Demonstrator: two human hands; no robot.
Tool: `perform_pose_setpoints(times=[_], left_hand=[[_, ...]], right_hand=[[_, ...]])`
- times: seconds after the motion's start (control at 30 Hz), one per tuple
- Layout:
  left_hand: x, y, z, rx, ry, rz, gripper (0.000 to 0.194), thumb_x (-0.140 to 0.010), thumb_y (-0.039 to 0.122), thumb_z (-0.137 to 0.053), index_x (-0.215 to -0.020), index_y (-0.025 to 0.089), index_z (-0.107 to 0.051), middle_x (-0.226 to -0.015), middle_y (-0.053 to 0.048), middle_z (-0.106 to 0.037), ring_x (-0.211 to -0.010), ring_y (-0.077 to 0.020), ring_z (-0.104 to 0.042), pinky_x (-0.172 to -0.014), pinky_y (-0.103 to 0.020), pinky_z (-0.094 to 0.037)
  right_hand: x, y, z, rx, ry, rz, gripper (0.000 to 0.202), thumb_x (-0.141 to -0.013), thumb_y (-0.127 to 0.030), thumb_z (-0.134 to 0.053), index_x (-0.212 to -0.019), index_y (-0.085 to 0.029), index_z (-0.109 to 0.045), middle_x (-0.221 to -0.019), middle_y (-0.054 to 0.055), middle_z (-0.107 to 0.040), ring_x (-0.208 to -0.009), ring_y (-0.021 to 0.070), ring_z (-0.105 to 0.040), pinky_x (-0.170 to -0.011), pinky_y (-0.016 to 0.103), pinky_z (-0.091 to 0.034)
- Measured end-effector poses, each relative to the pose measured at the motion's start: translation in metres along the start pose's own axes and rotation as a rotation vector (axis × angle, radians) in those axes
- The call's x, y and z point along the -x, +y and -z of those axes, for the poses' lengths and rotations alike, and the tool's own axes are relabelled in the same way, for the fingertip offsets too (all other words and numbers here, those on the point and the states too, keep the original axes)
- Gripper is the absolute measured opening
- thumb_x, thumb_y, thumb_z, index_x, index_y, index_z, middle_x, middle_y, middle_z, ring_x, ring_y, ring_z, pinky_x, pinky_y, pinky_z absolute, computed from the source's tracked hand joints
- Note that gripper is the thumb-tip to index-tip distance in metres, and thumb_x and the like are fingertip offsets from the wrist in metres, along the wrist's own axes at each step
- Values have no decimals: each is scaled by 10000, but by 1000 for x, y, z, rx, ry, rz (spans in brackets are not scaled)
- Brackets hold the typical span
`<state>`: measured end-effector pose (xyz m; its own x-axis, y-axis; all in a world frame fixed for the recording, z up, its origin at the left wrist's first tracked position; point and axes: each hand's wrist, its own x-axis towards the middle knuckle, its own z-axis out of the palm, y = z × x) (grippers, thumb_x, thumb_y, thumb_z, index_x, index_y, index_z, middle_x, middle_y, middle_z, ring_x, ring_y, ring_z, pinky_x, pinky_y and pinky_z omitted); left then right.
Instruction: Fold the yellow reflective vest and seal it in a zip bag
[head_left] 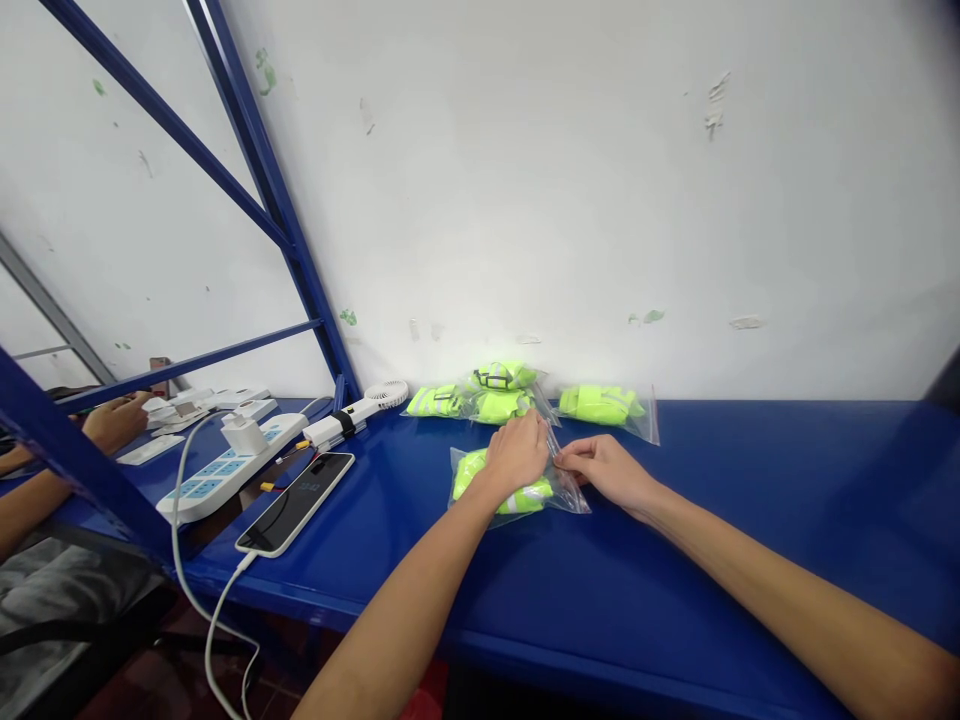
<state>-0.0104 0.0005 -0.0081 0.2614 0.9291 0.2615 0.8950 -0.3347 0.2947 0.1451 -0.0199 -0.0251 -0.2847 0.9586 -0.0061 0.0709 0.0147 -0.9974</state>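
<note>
A clear zip-lock bag [574,498] lies on the blue table, with a folded neon-yellow reflective garment [532,497] inside. My left hand [519,450] rests over the bag, its fingers curled down on the plastic near the opening edge; its fingertips are partly hidden. At that same edge, my right hand [600,468] pinches the plastic between thumb and fingers. Behind my hands, more bagged neon-yellow garments sit along the wall: one at the left [436,401], one lying on another in a small stack [501,376], and one at the right [602,404].
To the left lie a phone [296,503] on a white charging cable, a power strip [232,465] with a plugged-in adapter, and a handheld fan [360,412]. A blue metal frame [296,250] rises there. Beyond it, another person's hand [116,422] is at the neighbouring table.
</note>
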Motion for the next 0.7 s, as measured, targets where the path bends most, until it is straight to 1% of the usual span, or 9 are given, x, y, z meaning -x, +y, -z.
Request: perform_pose_setpoints(times=[0.1, 0.23, 0.3, 0.47, 0.6, 0.7], left_hand=[[-2, -1, -1, -24, -3, -20, 352, -977, 376, -198, -1019, 210, -506, -986, -85, -652, -948, -260, -622, -788, -348, -446], [-3, -1, -3, -49, 7, -44, 324, -978, 334, -203, -1011, 218, -504, -975, -76, -660, -936, -252, -629, -777, -342, -446], [-3, -1, -4, -61, 16, -60, 317, -979, 337, -209, -1005, 221, -502, -956, -73, -662, -914, -250, -633, -756, -335, -446], [-3, -1, -5, -75, 33, -69, 309, -980, 336, -223, -994, 220, -509, -924, -74, -664, -892, -249, -636, -738, -326, -440], [-3, 1, -5, -63, 36, -83, 277, -974, 314, -264, -987, 219, -524, -942, -68, -670, -901, -244, -635, -744, -315, -435], [-4, 1, -6, -54, 49, -104, 285, -976, 328, -264, -975, 219, -528, -930, -63, -673, -892, -240, -633, -736, -314, -433]], right_hand=[[-3, 2, 0, -31, -2, 15, 160, -692, -272, -685, -610, -140, -646, -555, 4, -610, -540, 110, -542, -562, 233, -463], [-6, 1, 0, -47, 53, -9, 132, -699, -272, -678, -691, -142, -654, -616, -1, -602, -579, 114, -553, -544, 228, -483], [-7, 0, -1, -33, 72, 6, 128, -707, -270, -665, -696, -144, -648, -609, -10, -576, -565, 107, -533, -518, 219, -474], [-11, 1, -3, 39, 67, 52, 119, -721, -263, -614, -675, -153, -612, -572, -20, -550, -520, 101, -503, -480, 208, -440], [-17, 6, -2, 77, 101, 83, 191, -747, -348, -597, -697, -165, -616, -594, -27, -539, -515, 108, -493, -465, 218, -434], [-21, 8, -1, 79, 95, 115, 244, -761, -402, -586, -686, -171, -597, -556, -41, -506, -470, 103, -453, -436, 221, -395]])
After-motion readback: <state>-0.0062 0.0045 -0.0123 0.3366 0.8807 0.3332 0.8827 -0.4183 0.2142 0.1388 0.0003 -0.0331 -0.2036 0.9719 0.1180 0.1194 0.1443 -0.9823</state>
